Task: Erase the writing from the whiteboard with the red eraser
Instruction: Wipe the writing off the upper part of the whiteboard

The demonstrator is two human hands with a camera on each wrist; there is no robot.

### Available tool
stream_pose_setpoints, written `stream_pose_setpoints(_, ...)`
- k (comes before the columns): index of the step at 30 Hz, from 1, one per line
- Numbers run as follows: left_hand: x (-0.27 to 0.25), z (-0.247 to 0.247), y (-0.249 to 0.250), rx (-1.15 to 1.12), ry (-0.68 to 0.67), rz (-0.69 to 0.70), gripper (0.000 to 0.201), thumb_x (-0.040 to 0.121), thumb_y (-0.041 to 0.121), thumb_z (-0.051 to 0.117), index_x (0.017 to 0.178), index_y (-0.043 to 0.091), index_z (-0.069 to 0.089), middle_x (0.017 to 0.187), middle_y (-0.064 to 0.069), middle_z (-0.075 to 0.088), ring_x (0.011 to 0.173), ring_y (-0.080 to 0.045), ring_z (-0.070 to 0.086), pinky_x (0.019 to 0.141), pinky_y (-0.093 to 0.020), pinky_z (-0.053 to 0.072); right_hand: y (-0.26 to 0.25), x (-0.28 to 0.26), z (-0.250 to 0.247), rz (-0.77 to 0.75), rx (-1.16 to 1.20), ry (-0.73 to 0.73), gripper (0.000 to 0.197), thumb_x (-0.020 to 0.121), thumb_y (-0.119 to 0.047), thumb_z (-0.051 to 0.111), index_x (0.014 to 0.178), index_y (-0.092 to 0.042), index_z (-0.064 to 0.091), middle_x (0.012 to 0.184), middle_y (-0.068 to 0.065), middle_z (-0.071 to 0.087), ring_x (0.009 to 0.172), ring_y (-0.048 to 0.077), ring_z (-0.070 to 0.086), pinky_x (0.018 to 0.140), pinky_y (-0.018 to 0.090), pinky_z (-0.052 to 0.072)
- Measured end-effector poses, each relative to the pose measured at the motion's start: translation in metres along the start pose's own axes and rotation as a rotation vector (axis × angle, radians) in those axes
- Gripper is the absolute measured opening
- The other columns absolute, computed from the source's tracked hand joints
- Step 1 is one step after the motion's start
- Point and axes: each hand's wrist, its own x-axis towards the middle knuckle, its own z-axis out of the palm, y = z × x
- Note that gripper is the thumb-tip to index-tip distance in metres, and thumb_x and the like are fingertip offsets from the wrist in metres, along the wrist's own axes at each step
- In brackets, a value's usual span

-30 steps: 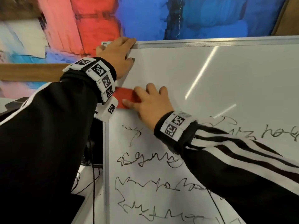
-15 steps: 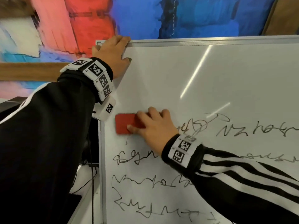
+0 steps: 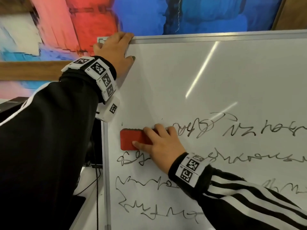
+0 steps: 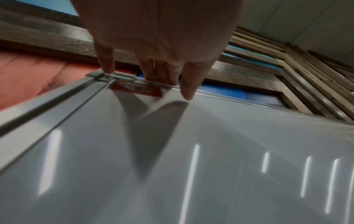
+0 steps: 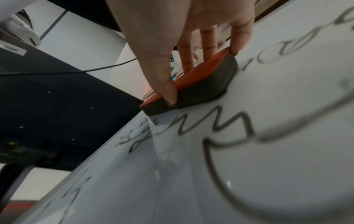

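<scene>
The whiteboard point(image 3: 216, 77) stands upright and fills the right of the head view. Several lines of black writing point(image 3: 249, 130) cover its lower half; its upper part is bare. My right hand point(image 3: 149, 138) grips the red eraser point(image 3: 128, 140), thumb on its lower side and fingers across its back. In the right wrist view my right hand point(image 5: 191, 60) presses the eraser's dark felt point(image 5: 206, 87) flat on the whiteboard point(image 5: 268, 166). The eraser sits near the left frame, at the start of the top line. My left hand point(image 3: 116, 48) holds the board's top-left corner. My left hand's point(image 4: 151, 81) fingers hook over the frame and the thumb lies on the whiteboard's point(image 4: 191, 151) face.
A red sticker point(image 4: 136, 89) sits in the board's top-left corner. Behind the board is a red and blue painted wall point(image 3: 199, 14) with a wooden rail point(image 3: 29, 70). Left of the frame, a black cable point(image 3: 97, 188) hangs over a white surface beside dark equipment.
My right hand has slid the eraser down the board along the left frame, onto the start of the top line, wiping the marks there. My left hand has stayed at the corner.
</scene>
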Motion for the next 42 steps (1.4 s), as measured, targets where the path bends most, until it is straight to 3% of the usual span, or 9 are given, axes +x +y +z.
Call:
stream_pose_setpoints(5,0.001,0.002,0.002,0.004,-0.002,-0.013,0.062,0.085,0.037,0.051,0.142,0.03,0.027,0.147,0.006,0.029,0.134,-0.019,0.029,0.105,-0.049,0.018,0.011,0.034,-0.015,0.267,-0.06,0.112,0.059,0.063,-0.027,0.076,0.12,-0.032,0.062,0.113,0.011,0.057,0.097,0.033,0.046,0.075,0.049,0.043)
stream_pose_setpoints(11,0.0,0.0,0.001,0.013,-0.017,-0.009,0.061,0.086,0.036,0.051,0.142,0.029,0.027,0.147,0.005,0.029,0.134,-0.019,0.028,0.106,-0.049,0.016,-0.022,0.005,0.009,-0.045,-0.033,0.044,0.044,0.074,-0.028,0.053,0.116,-0.037,0.063,0.112,0.002,0.058,0.099,0.027,0.041,0.075,0.041,0.044)
stream_pose_setpoints(15,-0.001,0.0,0.001,0.008,-0.008,-0.001,0.06,0.086,0.036,0.051,0.141,0.029,0.027,0.147,0.005,0.029,0.134,-0.019,0.029,0.105,-0.049,0.016,-0.009,0.023,-0.001,0.123,-0.021,0.092,0.053,0.064,-0.027,0.07,0.116,-0.035,0.064,0.111,0.007,0.059,0.097,0.028,0.039,0.075,0.045,0.045)
stream_pose_setpoints(17,-0.001,0.001,0.002,0.002,-0.001,-0.003,0.06,0.086,0.036,0.051,0.141,0.029,0.028,0.147,0.005,0.029,0.134,-0.019,0.029,0.106,-0.049,0.017,-0.005,0.034,-0.008,0.268,-0.027,0.135,0.053,0.067,-0.025,0.061,0.12,-0.033,0.062,0.113,0.01,0.058,0.098,0.029,0.037,0.075,0.047,0.044)
stream_pose_setpoints(23,-0.002,0.002,0.003,-0.005,0.021,-0.012,0.06,0.086,0.035,0.053,0.141,0.028,0.029,0.146,0.004,0.031,0.133,-0.019,0.03,0.106,-0.048,0.017,-0.001,-0.003,0.001,0.005,-0.02,0.046,0.059,0.061,-0.03,0.078,0.118,-0.036,0.062,0.112,0.005,0.058,0.096,0.028,0.046,0.074,0.045,0.046)
stream_pose_setpoints(29,-0.004,0.004,0.006,-0.012,0.049,-0.019,0.061,0.084,0.036,0.054,0.14,0.028,0.03,0.146,0.004,0.031,0.133,-0.019,0.03,0.105,-0.048,0.016,0.046,-0.021,-0.018,0.337,-0.053,0.222,0.059,0.065,-0.021,0.078,0.12,-0.033,0.062,0.114,0.012,0.059,0.098,0.031,0.04,0.075,0.048,0.043)
stream_pose_setpoints(34,-0.005,0.003,0.012,-0.013,0.078,-0.027,0.06,0.084,0.04,0.053,0.139,0.026,0.033,0.145,0.002,0.034,0.133,-0.018,0.031,0.106,-0.048,0.015,0.05,-0.054,-0.013,0.031,-0.078,0.044,0.06,0.064,-0.027,0.081,0.12,-0.038,0.06,0.116,0.004,0.059,0.1,0.028,0.048,0.074,0.043,0.044)
stream_pose_setpoints(39,-0.009,0.01,0.013,-0.01,0.078,-0.045,0.067,0.085,0.043,0.052,0.144,0.025,0.026,0.15,0.004,0.026,0.138,-0.015,0.022,0.111,-0.052,0.009,0.082,-0.043,-0.037,0.35,-0.024,0.231,0.052,0.066,-0.017,0.079,0.114,-0.033,0.067,0.113,0.011,0.062,0.094,0.039,0.053,0.072,0.047,0.041)
stream_pose_setpoints(42,-0.014,0.017,0.016,-0.022,0.068,-0.035,0.07,0.087,0.039,0.05,0.147,0.024,0.018,0.154,0.003,0.018,0.141,-0.015,0.015,0.113,-0.05,0.004,0.067,-0.052,-0.023,0.237,-0.039,0.197,0.054,0.064,-0.021,0.081,0.115,-0.034,0.066,0.112,0.008,0.061,0.097,0.032,0.044,0.071,0.045,0.042)
